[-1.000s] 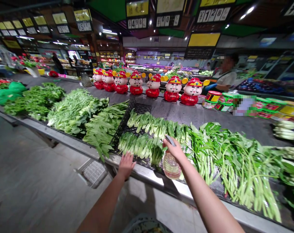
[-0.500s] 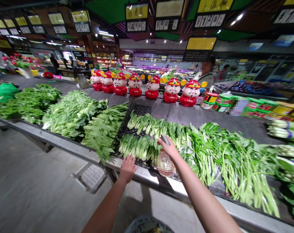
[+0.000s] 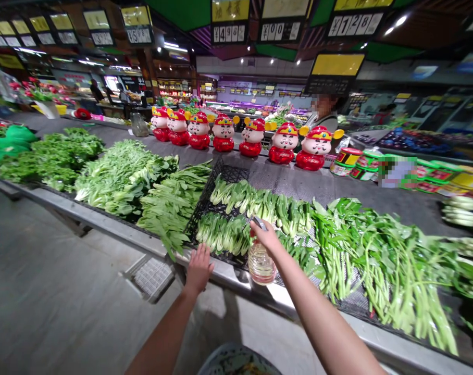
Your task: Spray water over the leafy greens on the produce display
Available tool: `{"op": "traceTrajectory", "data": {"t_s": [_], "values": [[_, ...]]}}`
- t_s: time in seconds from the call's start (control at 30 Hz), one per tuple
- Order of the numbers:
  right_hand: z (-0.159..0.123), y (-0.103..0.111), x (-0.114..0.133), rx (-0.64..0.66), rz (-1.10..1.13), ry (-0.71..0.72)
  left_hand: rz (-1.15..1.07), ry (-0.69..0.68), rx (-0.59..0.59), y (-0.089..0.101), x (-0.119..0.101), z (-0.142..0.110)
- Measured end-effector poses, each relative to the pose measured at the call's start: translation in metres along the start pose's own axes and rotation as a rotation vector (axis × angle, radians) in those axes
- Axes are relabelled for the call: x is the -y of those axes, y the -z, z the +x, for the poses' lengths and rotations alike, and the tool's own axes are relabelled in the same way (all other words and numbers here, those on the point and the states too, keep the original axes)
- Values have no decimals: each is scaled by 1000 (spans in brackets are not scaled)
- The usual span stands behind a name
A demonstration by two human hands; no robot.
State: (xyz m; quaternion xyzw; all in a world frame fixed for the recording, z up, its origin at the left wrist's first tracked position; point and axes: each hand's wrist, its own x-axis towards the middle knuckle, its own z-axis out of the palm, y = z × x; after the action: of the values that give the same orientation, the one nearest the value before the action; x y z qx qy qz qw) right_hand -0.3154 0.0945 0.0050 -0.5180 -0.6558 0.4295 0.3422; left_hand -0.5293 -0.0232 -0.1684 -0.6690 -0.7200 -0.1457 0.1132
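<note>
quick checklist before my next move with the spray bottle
1. Spray bottle in the right hand: ok, held by its top.
2. Left hand unloaded: ok, open at the metal edge.
3. Small leafy greens laid out: ok, front row and back row.
4. Red figurines upright: ok, lined up behind the greens.
5. Bottle clear of the front row: cannot tell.
6. Liquid level: cannot tell.

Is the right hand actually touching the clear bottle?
Touching. The head view shows the right hand closed around the upper part of the clear bottle.
</note>
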Motion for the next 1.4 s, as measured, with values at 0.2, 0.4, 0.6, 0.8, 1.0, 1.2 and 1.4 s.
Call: {"op": "traceTrajectory", "data": {"t_s": [0.2, 0.4, 0.6, 0.8, 1.0, 1.2, 1.4], "values": [[-29, 1, -1, 38, 9, -34, 1, 14, 54, 0, 0, -2], [-53, -5, -30, 53, 6, -46, 7, 20, 37, 0, -2, -2], [-66, -3, -31, 152, -31, -24, -4, 35, 35, 2, -5, -4], [-71, -15, -22, 182, -68, 41, -1, 25, 30, 3, -4, -6], [-75, -25, -36, 204, -104, 41, -10, 7, 24, -1, 1, -7], [-82, -16, -31, 244, -87, 24, 32, 29, 51, -5, 1, -5], [-88, -16, -41, 219, -120, 71, 29, 52, 75, -6, 0, -3]]}}
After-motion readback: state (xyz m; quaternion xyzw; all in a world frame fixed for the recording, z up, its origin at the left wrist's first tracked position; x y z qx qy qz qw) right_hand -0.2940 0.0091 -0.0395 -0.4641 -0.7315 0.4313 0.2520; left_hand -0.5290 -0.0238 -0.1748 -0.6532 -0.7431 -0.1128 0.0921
